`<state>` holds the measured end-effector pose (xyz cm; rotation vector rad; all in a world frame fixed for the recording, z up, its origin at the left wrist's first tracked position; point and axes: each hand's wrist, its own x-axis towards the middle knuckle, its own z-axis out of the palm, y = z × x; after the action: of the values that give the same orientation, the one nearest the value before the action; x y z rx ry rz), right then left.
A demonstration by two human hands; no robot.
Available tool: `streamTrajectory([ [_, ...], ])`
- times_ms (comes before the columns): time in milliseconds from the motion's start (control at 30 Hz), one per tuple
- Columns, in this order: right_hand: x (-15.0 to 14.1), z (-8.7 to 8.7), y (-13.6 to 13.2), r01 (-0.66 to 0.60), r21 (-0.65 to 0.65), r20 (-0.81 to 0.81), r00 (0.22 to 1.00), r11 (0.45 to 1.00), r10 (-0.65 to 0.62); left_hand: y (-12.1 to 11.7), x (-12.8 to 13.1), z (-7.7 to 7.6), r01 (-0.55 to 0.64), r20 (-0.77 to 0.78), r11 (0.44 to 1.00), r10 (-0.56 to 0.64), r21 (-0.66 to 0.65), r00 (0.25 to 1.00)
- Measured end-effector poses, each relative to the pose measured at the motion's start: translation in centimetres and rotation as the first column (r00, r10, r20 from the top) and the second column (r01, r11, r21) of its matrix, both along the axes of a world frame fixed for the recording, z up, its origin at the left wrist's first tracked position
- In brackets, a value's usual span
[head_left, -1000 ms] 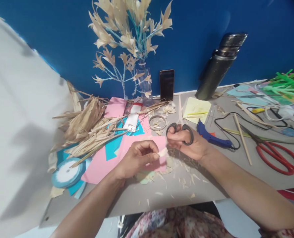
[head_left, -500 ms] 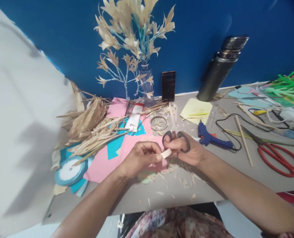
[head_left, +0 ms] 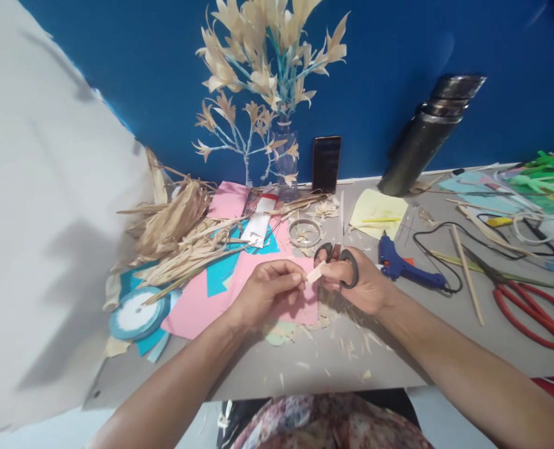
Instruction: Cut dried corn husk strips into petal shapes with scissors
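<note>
Between the thumb and fingers of my left hand (head_left: pixel 277 288) is a small pale strip (head_left: pixel 315 272), which looks like dried husk. My right hand (head_left: pixel 359 280) has its fingers through the black handles of a pair of scissors (head_left: pixel 350 269), whose blades point away from me toward the wall. The right thumb and fingertips are at the strip's other end; whether they pinch it I cannot tell. Beneath both hands lie a pink paper sheet (head_left: pixel 202 305) and scattered pale trimmings (head_left: pixel 347 346).
Dried husks (head_left: pixel 174 218) and a ribbon spool (head_left: pixel 136 315) lie left. Behind stand husk flowers (head_left: pixel 267 81) in a clear bottle (head_left: pixel 285 165), a phone (head_left: pixel 326 163) and a dark flask (head_left: pixel 431 134). On the right are a blue glue gun (head_left: pixel 405 265) and red-handled scissors (head_left: pixel 534 305).
The right fingertips have come up to the strip, which is now held between the hands. The scissors have turned slightly and their blades look less blurred. The view has shifted a little left.
</note>
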<state>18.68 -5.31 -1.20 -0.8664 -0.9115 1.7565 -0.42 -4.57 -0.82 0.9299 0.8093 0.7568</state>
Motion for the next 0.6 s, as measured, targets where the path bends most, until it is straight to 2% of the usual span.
streamTrajectory([
  [167,0.1,0.1,0.1,0.01,0.007,-0.001,1.0,1.0,-0.01,0.0,0.1,0.1,0.023,0.09,0.999,-0.02,-0.024,0.996],
  [333,-0.6,-0.4,-0.5,-0.031,-0.012,0.054,0.998,0.999,0.032,-0.5,0.3,-0.1,0.061,-0.007,0.997,-0.06,0.04,0.998],
  [400,-0.6,-0.5,-0.5,-0.057,-0.051,0.016,0.998,0.997,0.058,-0.6,0.3,-0.2,0.075,-0.03,0.995,-0.074,0.059,0.997],
  [500,-0.1,-0.2,-0.1,-0.102,-0.102,-0.142,0.986,0.989,0.087,-0.6,0.2,-0.2,0.105,0.029,0.994,-0.106,0.044,0.994],
  [600,0.5,-0.1,0.4,-0.071,-0.068,-0.192,0.98,0.995,0.057,-0.4,0.1,-0.1,0.064,0.113,0.998,-0.064,0.008,0.991],
])
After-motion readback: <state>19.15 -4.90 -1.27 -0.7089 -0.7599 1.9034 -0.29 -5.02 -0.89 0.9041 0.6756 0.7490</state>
